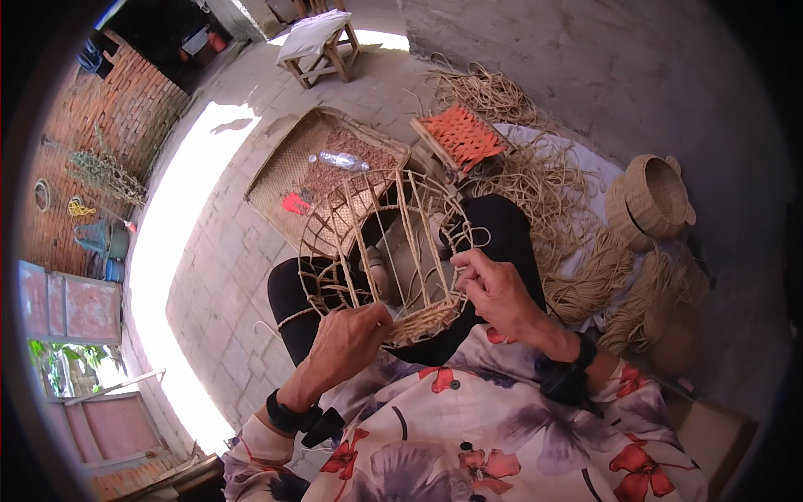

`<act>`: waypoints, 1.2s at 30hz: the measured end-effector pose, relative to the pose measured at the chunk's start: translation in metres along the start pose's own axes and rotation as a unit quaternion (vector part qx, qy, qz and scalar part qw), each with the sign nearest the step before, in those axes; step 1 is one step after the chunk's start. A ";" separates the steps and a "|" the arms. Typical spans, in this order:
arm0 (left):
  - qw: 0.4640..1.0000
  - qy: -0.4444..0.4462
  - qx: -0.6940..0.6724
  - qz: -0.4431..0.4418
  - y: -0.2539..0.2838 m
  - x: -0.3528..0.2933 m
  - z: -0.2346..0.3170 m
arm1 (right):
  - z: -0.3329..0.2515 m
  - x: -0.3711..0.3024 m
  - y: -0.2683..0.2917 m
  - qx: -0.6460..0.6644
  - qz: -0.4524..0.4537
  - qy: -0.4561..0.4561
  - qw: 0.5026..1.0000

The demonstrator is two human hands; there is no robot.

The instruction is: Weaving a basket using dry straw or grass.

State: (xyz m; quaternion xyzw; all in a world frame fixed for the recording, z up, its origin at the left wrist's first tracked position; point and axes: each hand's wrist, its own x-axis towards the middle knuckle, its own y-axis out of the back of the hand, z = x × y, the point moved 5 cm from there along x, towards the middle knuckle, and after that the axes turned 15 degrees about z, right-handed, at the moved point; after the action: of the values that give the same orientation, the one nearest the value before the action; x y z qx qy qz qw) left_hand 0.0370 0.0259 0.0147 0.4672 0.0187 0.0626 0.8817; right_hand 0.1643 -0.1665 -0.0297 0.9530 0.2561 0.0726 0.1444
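A round, open basket frame [405, 194] of tan cord-wrapped ribs rests across my lap, between my knees. Several straight cords run across its middle, and a denser woven band [424, 323] lies at its near edge. My left hand [355, 336] is closed at the near left of that band, its fingertips partly hidden. At the right rim, my right hand [498, 294] has its fingers bent and pinched on the frame's cord. A loose cord loop [475, 236] curls out just beyond that hand.
Ahead lies a woven mat [280, 171] with brown bits, a plastic bottle [345, 161] and a red item [295, 203]. An orange-woven stool [465, 136] stands right of it. Piles of tan cord [552, 197] and a finished woven basket [648, 201] are on the right, near the wall.
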 end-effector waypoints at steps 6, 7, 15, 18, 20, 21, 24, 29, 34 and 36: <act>0.999 -0.007 -0.035 0.028 0.001 -0.004 0.001 | 0.000 0.015 -0.017 -0.092 -0.026 0.030 0.995; 0.999 -0.007 -0.034 0.030 0.000 -0.005 0.001 | 0.001 0.015 -0.020 -0.097 -0.031 0.023 0.995; 0.999 0.002 -0.035 0.021 -0.001 -0.007 -0.006 | 0.005 0.017 -0.026 -0.064 -0.026 -0.010 0.998; 0.997 0.003 -0.078 0.011 0.000 -0.007 -0.009 | 0.010 0.015 -0.024 -0.075 -0.053 -0.032 0.995; 0.996 -0.010 -0.089 0.022 0.001 -0.008 -0.011 | 0.008 0.015 -0.021 -0.078 -0.048 -0.012 0.996; 0.995 -0.013 -0.097 0.020 0.001 -0.008 -0.012 | 0.008 0.016 -0.018 -0.081 -0.047 -0.008 0.996; 0.995 -0.028 -0.093 0.023 0.002 -0.010 -0.012 | 0.002 0.016 -0.004 -0.072 -0.009 0.017 0.997; 0.994 -0.021 -0.108 0.022 0.004 -0.012 -0.009 | -0.016 -0.005 -0.017 -0.025 -0.067 0.144 0.987; 0.996 -0.009 -0.086 0.025 0.007 -0.010 -0.011 | -0.013 -0.010 -0.027 -0.036 -0.073 0.159 0.984; 0.996 0.007 -0.089 0.025 0.011 -0.010 -0.014 | -0.017 -0.018 -0.028 -0.068 -0.087 0.200 0.974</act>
State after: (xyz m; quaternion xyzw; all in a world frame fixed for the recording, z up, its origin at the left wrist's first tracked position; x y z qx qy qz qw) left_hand 0.0246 0.0427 0.0154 0.3863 0.0081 0.0893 0.9180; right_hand 0.1324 -0.1479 -0.0238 0.8811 0.3562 0.2662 0.1609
